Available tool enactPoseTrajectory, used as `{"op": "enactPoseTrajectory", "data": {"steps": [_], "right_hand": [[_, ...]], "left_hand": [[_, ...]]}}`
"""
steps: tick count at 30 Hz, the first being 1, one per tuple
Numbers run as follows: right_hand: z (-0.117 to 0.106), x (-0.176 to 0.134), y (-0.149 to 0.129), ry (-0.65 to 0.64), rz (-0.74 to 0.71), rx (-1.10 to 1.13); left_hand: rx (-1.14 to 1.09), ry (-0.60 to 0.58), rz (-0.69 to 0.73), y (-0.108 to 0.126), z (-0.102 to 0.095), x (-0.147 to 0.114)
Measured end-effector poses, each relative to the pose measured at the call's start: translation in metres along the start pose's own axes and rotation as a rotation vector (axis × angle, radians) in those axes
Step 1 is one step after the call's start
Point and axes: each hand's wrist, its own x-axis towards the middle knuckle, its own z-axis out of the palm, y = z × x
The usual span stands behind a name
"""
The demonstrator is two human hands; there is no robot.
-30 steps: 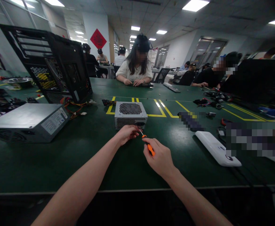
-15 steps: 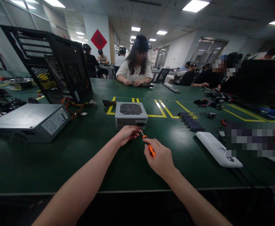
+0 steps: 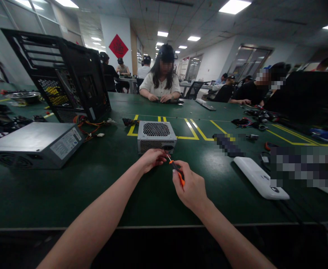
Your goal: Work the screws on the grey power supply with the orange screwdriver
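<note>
A grey computer power supply [image 3: 157, 135] with a honeycomb vent stands on the green table in front of me. My right hand [image 3: 190, 185] is wrapped round the orange and black handle of a screwdriver [image 3: 178, 173], whose thin shaft slants up to the lower right of the unit's near face. At that tip is my left hand [image 3: 152, 160], its fingers curled together just before the power supply. What those fingers pinch, if anything, is too small to make out, and the tip itself is partly hidden.
On the left lie a larger power supply [image 3: 37, 144] and an upright black computer case [image 3: 68, 78] with loose cables [image 3: 89, 129]. To the right rests a white device [image 3: 259, 177] beside cables and blurred-out items. A co-worker [image 3: 162, 80] sits across the table [image 3: 119, 201].
My right fingers have shifted on the screwdriver handle, which now shows more black near the top. My left hand and the power supply stay in place.
</note>
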Motion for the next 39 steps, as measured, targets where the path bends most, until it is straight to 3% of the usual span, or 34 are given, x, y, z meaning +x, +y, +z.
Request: {"op": "enactPoseTrajectory", "data": {"steps": [4, 9, 16, 26, 32, 34, 36, 39], "right_hand": [[0.002, -0.001, -0.001, 0.073, -0.061, -0.138], [0.004, 0.000, -0.002, 0.040, -0.190, -0.172], [0.005, -0.002, -0.004, 0.050, -0.083, -0.102], [0.008, 0.000, -0.002, 0.028, -0.190, -0.169], [-0.001, 0.005, -0.002, 0.055, -0.045, -0.151], [-0.005, 0.011, -0.002, 0.069, -0.029, -0.178], [-0.008, 0.018, -0.001, 0.107, -0.040, -0.182], [-0.007, 0.025, 0.004, 0.205, -0.129, -0.118]], "left_hand": [[0.027, -0.002, 0.018, -0.002, -0.001, 0.001], [0.084, 0.059, 0.059, -0.005, 0.001, 0.004], [-0.002, 0.042, 0.012, -0.002, 0.002, 0.006], [-0.182, -0.055, 0.010, -0.006, -0.002, 0.010], [-0.129, -0.034, 0.019, -0.007, 0.002, 0.011], [-0.030, -0.014, 0.050, -0.007, 0.003, 0.009], [0.242, 0.074, 0.161, -0.007, 0.003, 0.005], [0.865, 0.307, 0.510, -0.002, 0.003, -0.006]]}}
